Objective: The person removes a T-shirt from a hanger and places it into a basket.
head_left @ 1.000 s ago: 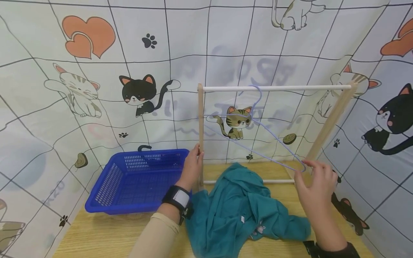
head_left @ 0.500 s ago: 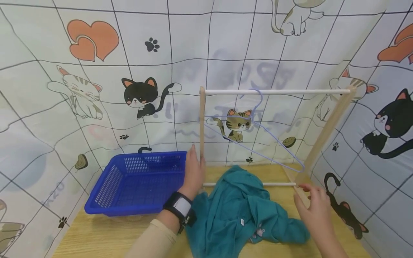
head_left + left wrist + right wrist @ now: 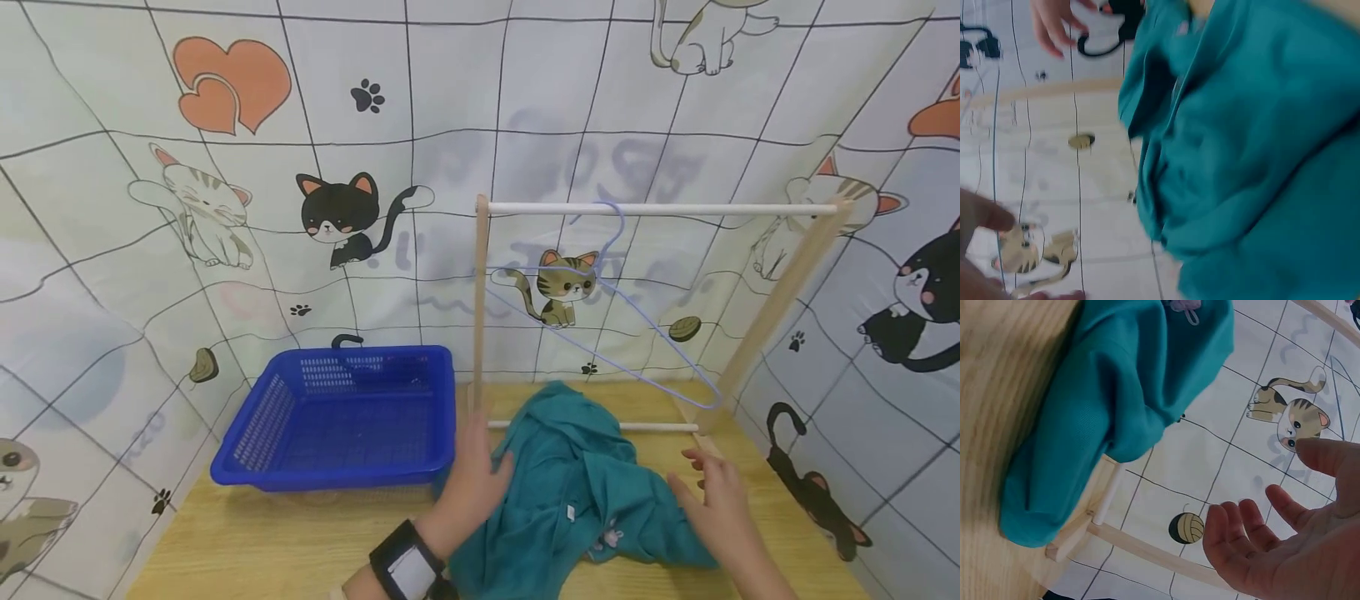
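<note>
A crumpled teal garment (image 3: 555, 492) with a white tag and a small floral patch lies on the wooden table. Over its left side my left hand (image 3: 474, 475) hovers with fingers extended and thumb apart, holding nothing; in the left wrist view a gap separates its fingers from the cloth. My right hand (image 3: 716, 504) is near the garment's right end, fingers loosely bent; the right wrist view shows this palm (image 3: 1310, 537) holding nothing. Behind the garment, a thin lilac hanger (image 3: 656, 329) hangs from the white top bar (image 3: 675, 209) of a wooden rack.
At left, a blue perforated basket (image 3: 337, 479) stands beside the rack's left post (image 3: 481, 308). The right post (image 3: 780, 308) slants behind my right hand. A low white bar (image 3: 660, 427) runs behind the garment. A cat-printed sheet (image 3: 420, 75) backs the table (image 3: 300, 533).
My right hand has let go of the hanger's right corner and come down toward the garment. My left hand has left the rack's left post and lowered over the garment's left side.
</note>
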`<state>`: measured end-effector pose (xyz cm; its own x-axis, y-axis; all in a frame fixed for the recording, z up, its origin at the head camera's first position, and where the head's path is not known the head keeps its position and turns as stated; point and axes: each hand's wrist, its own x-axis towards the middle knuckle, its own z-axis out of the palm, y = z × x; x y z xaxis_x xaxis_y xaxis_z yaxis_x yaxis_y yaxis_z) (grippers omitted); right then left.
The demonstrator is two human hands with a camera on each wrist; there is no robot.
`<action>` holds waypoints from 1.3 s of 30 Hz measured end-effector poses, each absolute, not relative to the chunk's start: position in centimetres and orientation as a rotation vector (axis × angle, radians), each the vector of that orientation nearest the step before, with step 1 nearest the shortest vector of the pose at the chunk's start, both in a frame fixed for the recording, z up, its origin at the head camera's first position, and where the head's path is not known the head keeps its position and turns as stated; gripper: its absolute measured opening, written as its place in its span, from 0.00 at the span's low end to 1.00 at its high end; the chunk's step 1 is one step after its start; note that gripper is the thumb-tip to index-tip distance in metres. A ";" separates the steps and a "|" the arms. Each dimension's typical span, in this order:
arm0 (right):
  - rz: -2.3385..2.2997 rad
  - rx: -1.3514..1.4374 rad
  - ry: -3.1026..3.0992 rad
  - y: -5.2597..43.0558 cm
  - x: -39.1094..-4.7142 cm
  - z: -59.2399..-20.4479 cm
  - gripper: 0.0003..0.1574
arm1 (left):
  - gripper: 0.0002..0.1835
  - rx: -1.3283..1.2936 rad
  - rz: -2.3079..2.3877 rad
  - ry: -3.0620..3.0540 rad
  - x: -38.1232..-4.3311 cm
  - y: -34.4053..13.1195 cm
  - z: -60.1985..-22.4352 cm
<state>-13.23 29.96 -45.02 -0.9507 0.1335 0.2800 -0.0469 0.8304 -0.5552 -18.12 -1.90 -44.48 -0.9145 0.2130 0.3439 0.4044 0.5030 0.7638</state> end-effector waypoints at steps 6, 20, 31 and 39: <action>0.851 -0.050 -2.819 29.9 -13.6 -46.2 0.34 | 0.41 -0.647 -1.079 -2.961 -15.0 -1.7 -47.5; 0.879 -0.141 -3.200 28.7 -18.7 -48.9 0.50 | 0.56 -0.301 -0.902 -3.304 -13.0 -0.9 -52.3; 0.852 -0.001 -3.233 26.4 -23.1 -49.5 0.51 | 0.59 -0.331 -0.716 -3.292 -13.1 -1.5 -52.7; 0.922 0.346 -3.240 25.3 -24.7 -50.4 0.51 | 0.58 -0.398 -0.703 -3.261 -13.3 -1.6 -52.7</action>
